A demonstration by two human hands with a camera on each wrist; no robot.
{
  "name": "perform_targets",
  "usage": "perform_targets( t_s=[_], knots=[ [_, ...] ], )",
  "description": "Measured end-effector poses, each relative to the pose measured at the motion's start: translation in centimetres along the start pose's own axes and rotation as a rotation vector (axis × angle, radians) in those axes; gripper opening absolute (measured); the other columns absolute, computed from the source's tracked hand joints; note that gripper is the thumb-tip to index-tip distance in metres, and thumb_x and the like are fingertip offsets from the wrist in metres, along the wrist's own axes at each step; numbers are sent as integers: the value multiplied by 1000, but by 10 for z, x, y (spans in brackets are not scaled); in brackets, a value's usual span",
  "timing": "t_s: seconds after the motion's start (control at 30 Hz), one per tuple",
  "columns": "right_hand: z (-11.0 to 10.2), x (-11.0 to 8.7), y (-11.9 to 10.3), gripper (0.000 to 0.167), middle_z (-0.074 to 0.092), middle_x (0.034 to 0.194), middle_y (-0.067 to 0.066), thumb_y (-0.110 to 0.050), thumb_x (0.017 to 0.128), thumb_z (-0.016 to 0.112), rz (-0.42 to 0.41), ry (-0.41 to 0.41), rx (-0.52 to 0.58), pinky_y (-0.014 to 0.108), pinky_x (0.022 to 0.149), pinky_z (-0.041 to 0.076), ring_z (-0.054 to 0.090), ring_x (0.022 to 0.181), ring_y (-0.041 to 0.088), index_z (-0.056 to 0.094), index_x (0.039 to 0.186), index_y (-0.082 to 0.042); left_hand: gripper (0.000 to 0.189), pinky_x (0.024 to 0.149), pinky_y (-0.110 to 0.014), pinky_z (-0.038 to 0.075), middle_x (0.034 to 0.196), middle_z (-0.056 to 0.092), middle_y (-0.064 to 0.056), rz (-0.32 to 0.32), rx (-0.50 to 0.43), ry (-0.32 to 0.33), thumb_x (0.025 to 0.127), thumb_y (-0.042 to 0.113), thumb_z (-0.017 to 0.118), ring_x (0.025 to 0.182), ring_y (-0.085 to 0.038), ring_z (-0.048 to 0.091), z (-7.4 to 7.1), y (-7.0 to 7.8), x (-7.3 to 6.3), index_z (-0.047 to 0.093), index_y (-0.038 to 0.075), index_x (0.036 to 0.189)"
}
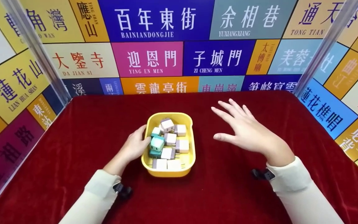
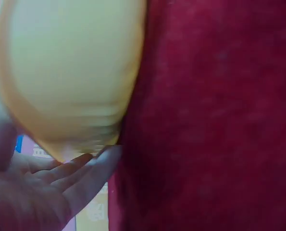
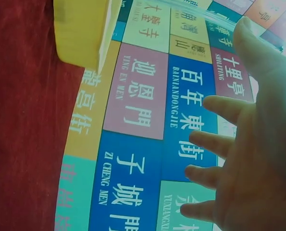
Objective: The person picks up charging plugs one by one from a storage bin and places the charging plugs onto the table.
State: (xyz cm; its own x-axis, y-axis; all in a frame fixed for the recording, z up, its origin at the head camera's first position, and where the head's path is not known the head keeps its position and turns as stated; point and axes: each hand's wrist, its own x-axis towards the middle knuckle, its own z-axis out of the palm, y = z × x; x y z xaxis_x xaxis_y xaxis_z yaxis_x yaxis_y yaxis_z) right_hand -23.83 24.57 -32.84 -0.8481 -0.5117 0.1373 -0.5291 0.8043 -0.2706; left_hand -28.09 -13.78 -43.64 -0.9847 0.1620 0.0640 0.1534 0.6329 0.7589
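Observation:
A yellow plastic basin (image 1: 192,155) with rounded corners holds several small plug-in charger heads, most white with greyish ends (image 1: 182,145), a few teal green (image 1: 157,143). My left hand (image 1: 135,143) grips the basin's left side, thumb at the rim and fingers along the outer wall. In the left wrist view those fingers (image 2: 82,180) lie against the basin's outside (image 2: 70,72). To the right of the basin, my right hand (image 1: 244,129) hovers with fingers spread and nothing in it. The right wrist view also shows this hand (image 3: 248,144) apart from the basin (image 3: 80,33).
A dark red cloth (image 1: 222,193) covers the table. Upright panels with coloured place-name signs (image 1: 154,20) stand behind and at both sides. Clear posts (image 1: 325,46) rise at the two back corners. Each wrist wears a small black device (image 1: 264,174).

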Motion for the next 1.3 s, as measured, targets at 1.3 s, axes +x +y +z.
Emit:
perform_targets(
  t_s=[1.3],
  knots=[
    [20,57,-81,83,34,170,2,-71,99,56,-160,-136,87,47,125,33,30,156,23,36,167,-30,48,96,-47,59,128,69,-22,-87,-47,10,103,16,50,112,-32,68,6,6,-6,56,-1,149]
  ],
)
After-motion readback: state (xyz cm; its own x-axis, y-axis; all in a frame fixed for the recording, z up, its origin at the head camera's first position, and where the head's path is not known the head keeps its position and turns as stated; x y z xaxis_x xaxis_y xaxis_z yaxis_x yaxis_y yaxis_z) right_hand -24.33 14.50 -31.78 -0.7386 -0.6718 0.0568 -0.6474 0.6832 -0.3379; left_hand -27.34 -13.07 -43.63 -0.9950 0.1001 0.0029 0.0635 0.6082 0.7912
